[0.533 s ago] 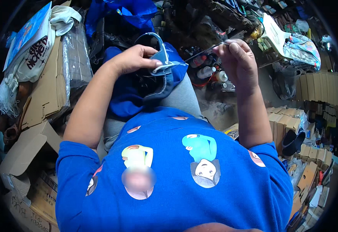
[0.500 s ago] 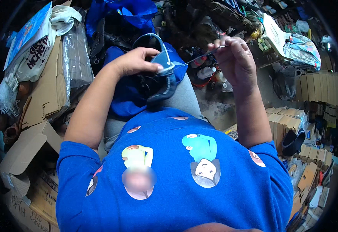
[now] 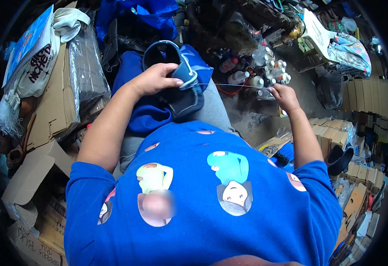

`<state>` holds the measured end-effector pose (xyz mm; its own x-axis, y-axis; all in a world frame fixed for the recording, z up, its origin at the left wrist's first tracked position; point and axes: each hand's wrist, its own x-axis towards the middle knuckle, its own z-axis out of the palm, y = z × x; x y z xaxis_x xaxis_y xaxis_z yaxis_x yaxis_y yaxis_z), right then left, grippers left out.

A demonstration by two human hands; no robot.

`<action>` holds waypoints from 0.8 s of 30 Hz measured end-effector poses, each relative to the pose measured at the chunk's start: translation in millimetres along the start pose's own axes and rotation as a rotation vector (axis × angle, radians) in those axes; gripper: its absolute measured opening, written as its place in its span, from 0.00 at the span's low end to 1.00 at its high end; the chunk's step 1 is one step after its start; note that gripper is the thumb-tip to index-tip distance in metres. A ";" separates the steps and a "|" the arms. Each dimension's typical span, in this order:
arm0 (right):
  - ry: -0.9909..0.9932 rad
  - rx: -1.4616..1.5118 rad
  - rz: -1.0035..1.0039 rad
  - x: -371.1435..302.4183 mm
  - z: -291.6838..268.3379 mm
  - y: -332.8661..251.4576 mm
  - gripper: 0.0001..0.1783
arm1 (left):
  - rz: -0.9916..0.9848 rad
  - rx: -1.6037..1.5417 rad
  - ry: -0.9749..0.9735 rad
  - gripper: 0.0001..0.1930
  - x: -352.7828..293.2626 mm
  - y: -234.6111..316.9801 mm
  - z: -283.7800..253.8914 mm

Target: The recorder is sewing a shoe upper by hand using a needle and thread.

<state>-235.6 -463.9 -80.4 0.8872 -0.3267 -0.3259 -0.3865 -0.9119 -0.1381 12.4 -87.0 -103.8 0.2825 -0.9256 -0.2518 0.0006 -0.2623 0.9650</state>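
Thread (image 3: 229, 84) runs straight from blue shoe (image 3: 187, 100)

The left hand (image 3: 156, 80) pinches the shoe's edge above the lap (image 3: 214, 111); well apart, rightward, the right hand (image 3: 284, 96) pinches the thread, which lies crosswise between them.

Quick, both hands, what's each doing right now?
Left hand: closed on the edge of a dark blue shoe.
Right hand: closed, holding a pale thread stretched straight from the shoe.
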 end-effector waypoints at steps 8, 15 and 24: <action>-0.158 1.020 0.375 -25.3 78.1 23.4 0.23 | -0.164 0.605 0.224 0.26 -5.0 55.2 11.9; 0.211 0.775 0.384 -4.7 71.6 35.1 0.23 | -0.176 0.604 0.414 0.19 -0.6 59.9 30.2; 0.256 0.836 -0.602 33.0 -28.6 -220.2 0.15 | 0.184 0.113 0.597 0.09 -32.3 72.8 16.9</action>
<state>-114.1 -281.0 -34.0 0.9791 -0.0090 0.2032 0.1700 -0.5119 -0.8420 -12.9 -80.8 -26.7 0.7549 -0.6550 0.0333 -0.1907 -0.1706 0.9667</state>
